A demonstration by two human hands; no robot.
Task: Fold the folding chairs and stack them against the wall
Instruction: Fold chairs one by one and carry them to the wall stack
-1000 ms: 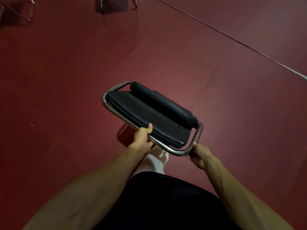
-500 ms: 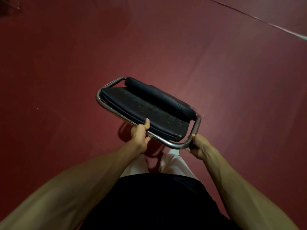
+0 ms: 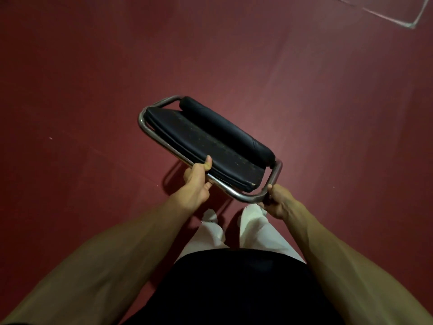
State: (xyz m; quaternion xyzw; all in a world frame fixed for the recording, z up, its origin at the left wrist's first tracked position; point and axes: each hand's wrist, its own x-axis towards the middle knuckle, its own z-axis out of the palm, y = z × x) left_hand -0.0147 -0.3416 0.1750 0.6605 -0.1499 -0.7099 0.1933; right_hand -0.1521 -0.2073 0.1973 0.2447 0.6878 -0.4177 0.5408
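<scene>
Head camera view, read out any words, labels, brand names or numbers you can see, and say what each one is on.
No text can be read anywhere in this view.
Folded chair: the black seat pad shows only faint dots, no letters, and the metal frame shows no label or stamp.
Red floor: plain apart from pale lines at the upper right, with no writing or numbers.
</scene>
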